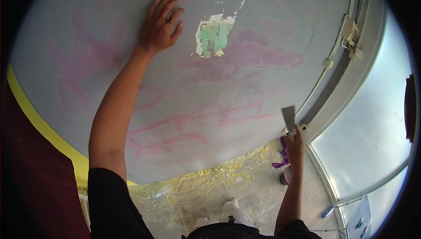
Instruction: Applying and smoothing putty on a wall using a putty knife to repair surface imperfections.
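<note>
Grey wall (184, 90): our left hand (160, 26) lies flat, fingers spread, at eleven o'clock. Our right hand (294, 149), at four o'clock, is clenched on a scraper (289, 119), blade up, beside the window frame (346, 85).

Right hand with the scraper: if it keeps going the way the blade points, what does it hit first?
Probably the grey painted wall: the scraper in the right hand points up at it, just left of the window frame. Depth is unclear, so the gap can't be judged.
</note>
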Demonstrator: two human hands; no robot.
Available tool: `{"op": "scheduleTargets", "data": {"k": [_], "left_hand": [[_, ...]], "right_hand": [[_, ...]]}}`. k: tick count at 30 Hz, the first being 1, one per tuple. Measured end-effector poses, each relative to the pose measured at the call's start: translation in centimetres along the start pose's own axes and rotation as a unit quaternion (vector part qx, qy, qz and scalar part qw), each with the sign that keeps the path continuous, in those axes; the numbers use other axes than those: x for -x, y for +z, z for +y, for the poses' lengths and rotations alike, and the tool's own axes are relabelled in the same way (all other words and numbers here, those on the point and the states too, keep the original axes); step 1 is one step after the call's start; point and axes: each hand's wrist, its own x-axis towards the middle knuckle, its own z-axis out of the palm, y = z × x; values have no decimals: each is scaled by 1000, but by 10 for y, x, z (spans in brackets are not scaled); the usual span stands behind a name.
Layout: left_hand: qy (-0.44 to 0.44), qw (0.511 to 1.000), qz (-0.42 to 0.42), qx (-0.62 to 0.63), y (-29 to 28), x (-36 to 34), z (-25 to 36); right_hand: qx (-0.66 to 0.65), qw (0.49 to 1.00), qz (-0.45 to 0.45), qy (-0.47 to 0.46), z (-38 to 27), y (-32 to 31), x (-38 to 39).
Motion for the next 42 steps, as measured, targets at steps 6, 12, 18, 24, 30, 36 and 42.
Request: {"op": "scheduleTargets", "data": {"k": [6, 12, 18, 24, 30, 36, 42], "left_hand": [[-55, 957, -116, 259, 6, 52, 175], [-213, 865, -295, 345, 8, 86, 337], [-213, 896, -310, 235, 37, 47, 331], [-129, 940, -204, 239, 69, 34, 289], [-48, 985, -129, 103, 66, 9, 240], [-11, 995, -91, 48, 76, 10, 205], [-3, 994, -55, 96, 86, 4, 168]], "right_hand": [[-73, 979, -127, -141, -57, 51, -63], [-272, 916, -229, -187, -74, 89, -105], [-295, 873, -365, -132, -86, 73, -134], [-332, 859, -287, -263, -121, 74, -141], [-308, 837, -204, -403, -147, 78, -144], [-325, 872, -259, -259, -180, 82, -122], [-296, 884, -254, -256, -203, 97, -130]]}}
